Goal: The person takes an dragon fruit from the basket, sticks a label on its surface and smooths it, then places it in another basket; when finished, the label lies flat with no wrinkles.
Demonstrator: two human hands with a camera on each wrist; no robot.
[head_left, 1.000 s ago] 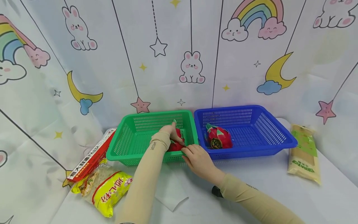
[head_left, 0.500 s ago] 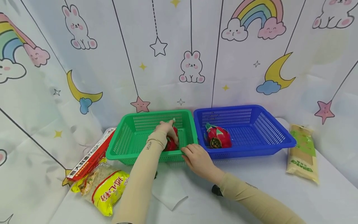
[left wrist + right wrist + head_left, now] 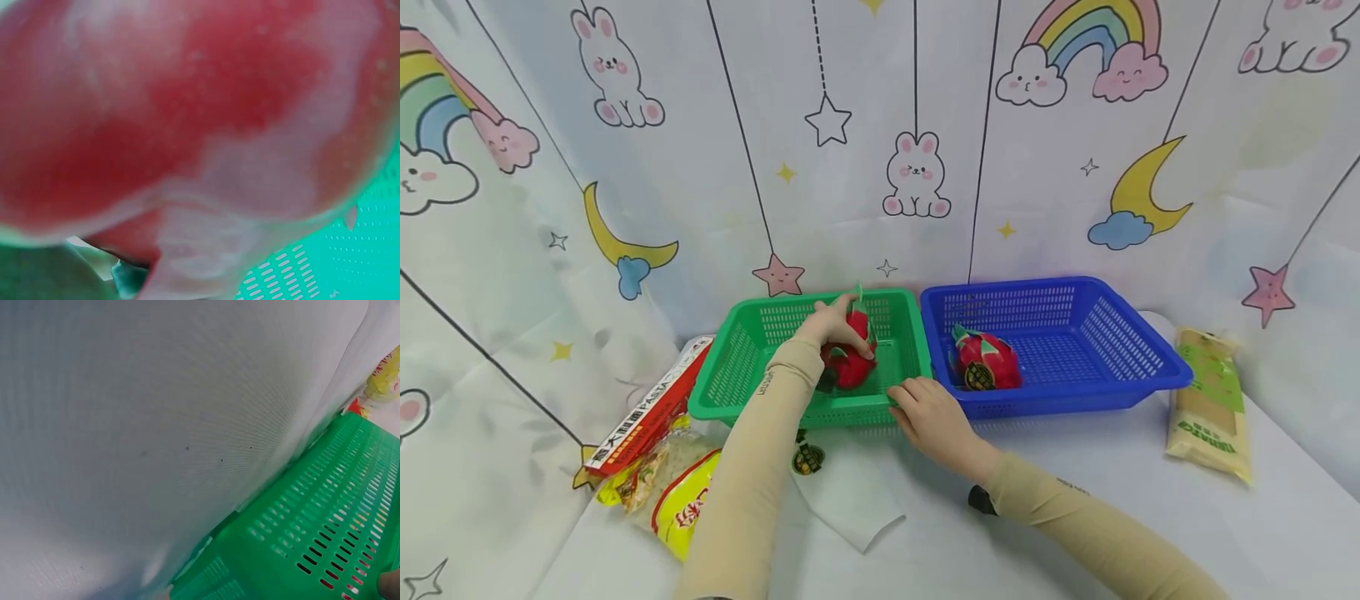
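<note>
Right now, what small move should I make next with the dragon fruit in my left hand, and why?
I'd probably ease the dragon fruit straight up: your left hand grips it inside the green basket, and your right hand on the near rim could steady the basket.

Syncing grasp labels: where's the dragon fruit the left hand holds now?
In the head view, slightly left of centre, the dragon fruit is in the left hand at the green plastic basket's right half, left of the right hand.
</note>
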